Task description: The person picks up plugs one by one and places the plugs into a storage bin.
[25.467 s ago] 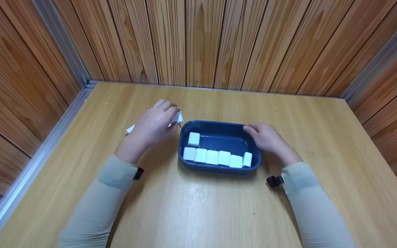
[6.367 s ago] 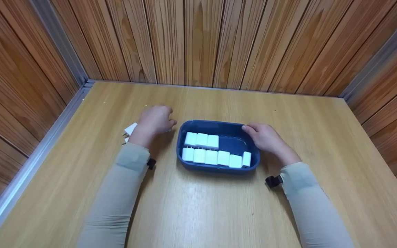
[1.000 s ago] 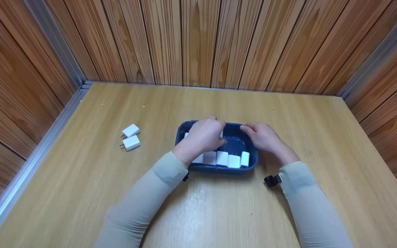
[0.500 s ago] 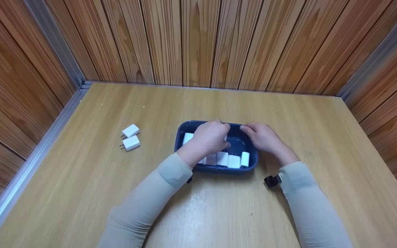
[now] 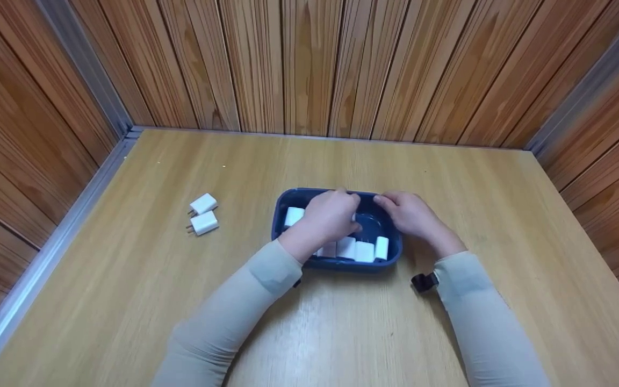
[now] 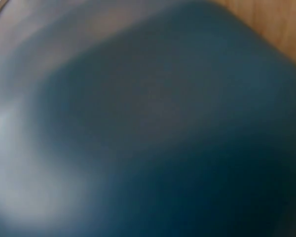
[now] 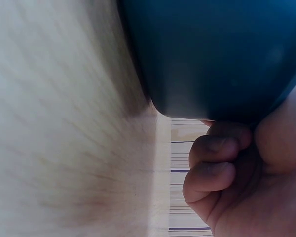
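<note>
A dark blue tray stands mid-table. My left hand reaches into its back half, fingertips down. The fingers pinch a white plug-in charger, mostly hidden by the hand; only a sliver shows. Several white chargers line the tray's near side, and another charger shows at the back left. My right hand grips the right end of the rim, thumb on top. The right wrist view shows its curled fingers against the outer wall. Blurred tray wall fills the left wrist view.
Two white chargers lie on the table left of the tray, one farther back and one nearer, prongs pointing left. Wood-plank walls enclose the table at the back and sides.
Since the oldest frame, the back row in the tray has grown from one charger to several. Over the last second my left hand has shifted slightly right inside the tray; the right hand keeps its hold.
</note>
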